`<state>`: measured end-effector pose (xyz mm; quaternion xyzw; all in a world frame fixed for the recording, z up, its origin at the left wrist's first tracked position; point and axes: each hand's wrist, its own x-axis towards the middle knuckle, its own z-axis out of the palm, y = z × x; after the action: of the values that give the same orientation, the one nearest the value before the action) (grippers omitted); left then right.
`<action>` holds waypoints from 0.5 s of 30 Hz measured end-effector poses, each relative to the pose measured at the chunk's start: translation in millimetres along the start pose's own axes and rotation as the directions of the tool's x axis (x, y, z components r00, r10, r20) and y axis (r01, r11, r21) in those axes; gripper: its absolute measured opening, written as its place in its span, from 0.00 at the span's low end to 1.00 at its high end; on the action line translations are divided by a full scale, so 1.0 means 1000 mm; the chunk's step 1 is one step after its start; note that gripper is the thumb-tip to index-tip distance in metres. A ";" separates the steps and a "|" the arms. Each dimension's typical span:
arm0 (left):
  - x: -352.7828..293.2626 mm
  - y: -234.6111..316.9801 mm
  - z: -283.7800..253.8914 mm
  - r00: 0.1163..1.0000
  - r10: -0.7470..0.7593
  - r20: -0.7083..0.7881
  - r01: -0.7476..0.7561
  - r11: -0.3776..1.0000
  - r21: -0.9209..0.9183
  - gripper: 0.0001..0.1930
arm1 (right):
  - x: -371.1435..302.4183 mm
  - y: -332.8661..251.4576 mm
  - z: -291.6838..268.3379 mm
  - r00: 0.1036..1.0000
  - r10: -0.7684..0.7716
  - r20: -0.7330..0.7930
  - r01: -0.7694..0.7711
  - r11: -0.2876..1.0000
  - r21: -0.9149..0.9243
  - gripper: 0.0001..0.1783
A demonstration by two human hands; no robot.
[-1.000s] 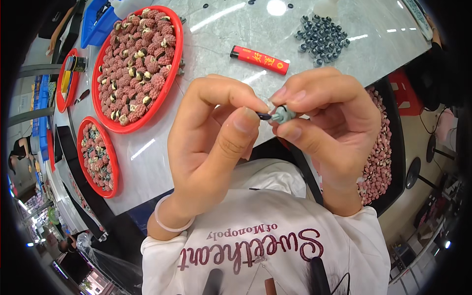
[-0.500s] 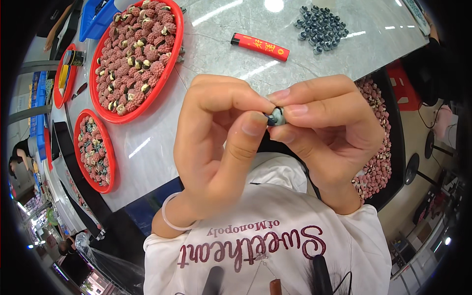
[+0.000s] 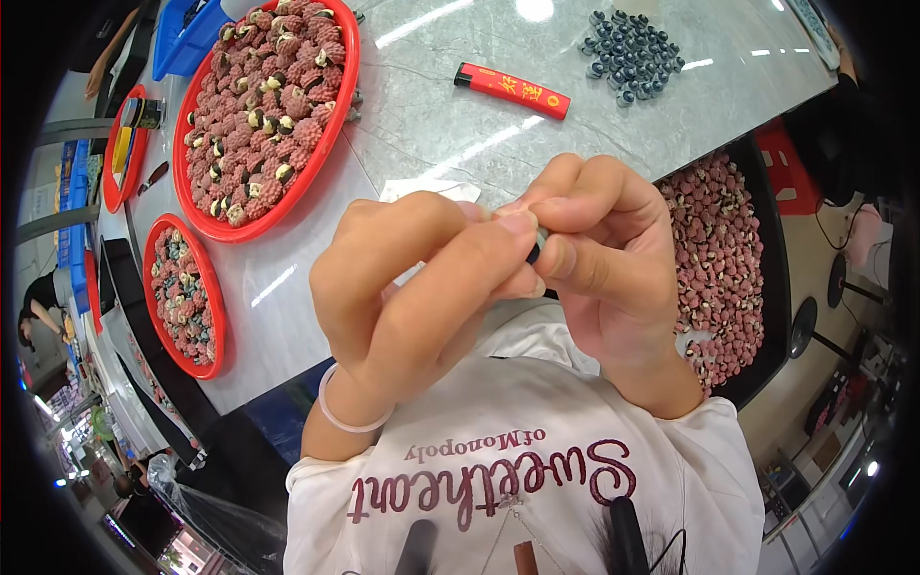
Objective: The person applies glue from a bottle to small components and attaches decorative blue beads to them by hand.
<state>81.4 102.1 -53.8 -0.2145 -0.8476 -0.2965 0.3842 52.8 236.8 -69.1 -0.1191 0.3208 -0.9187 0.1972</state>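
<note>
My left hand (image 3: 407,297) and my right hand (image 3: 618,264) meet in front of my chest, fingertips touching. Between them they pinch a small round piece (image 3: 537,247), dark and pale blue-green, mostly covered by the fingers. The left fingers are curled over its near side; the right thumb and forefinger press on it from the right. Beyond my hands lies a red lighter (image 3: 513,91) with a black end. A cluster of small dark blue pieces (image 3: 628,57) sits farther off on the grey tabletop (image 3: 412,115).
A large red tray (image 3: 352,67) at the left holds many pink ridged pieces with cream and black parts. Nearer stands a smaller red tray (image 3: 221,331) of mixed pieces. On the right, a black tray (image 3: 778,287) contains more pink ones. A white tissue (image 3: 470,194) shows behind my left hand.
My left hand has turned, its fingers now folding over the piece and hiding more of it. My right hand has shifted left. The white tissue has come into sight.
</note>
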 end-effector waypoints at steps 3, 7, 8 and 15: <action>0.000 -0.001 0.001 0.996 -0.086 0.021 0.088 0.990 -0.113 0.10 | 0.001 -0.003 -0.001 0.996 0.087 0.012 -0.087 0.994 0.067 0.07; -0.004 -0.013 0.005 0.994 -0.052 0.100 0.066 0.988 -0.142 0.11 | 0.005 -0.002 -0.011 0.993 0.119 0.013 -0.119 0.975 0.190 0.09; -0.006 -0.019 0.007 0.993 -0.083 0.079 0.098 0.975 -0.198 0.13 | 0.005 -0.006 -0.013 0.993 0.117 -0.022 -0.113 0.985 0.130 0.09; -0.011 -0.036 -0.019 0.890 -0.456 0.016 0.433 0.833 -0.345 0.15 | 0.013 -0.079 -0.089 0.842 -0.466 -0.272 0.083 0.610 -0.788 0.10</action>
<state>77.3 61.6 -64.7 -0.0645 -0.7967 -0.5262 0.2901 -12.2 335.9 -86.3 -0.0218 0.6836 -0.7229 -0.0980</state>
